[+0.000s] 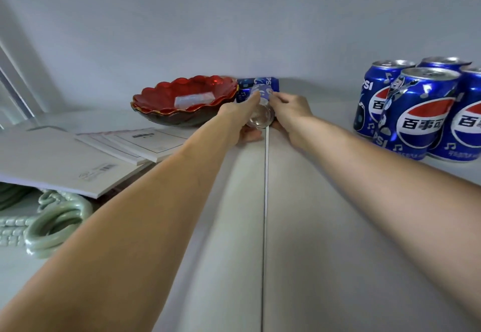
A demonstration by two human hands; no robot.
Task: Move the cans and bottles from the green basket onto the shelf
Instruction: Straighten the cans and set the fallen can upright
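Both my arms reach far back over the white shelf [325,227]. My left hand [239,118] and my right hand [289,112] grip one blue cola can [260,112] from either side; it is tipped so its silver bottom faces me. Behind it, against the wall, lies another blue can [270,82] on its side. A group of several upright blue cola cans [416,112] stands at the right. The green basket is out of view.
A red scalloped bowl [187,99] with a clear wrapper in it stands just left of my hands. White envelopes and papers [78,159] lie at the left, over a pale green chain ornament [57,225]. A seam runs down the shelf's middle.
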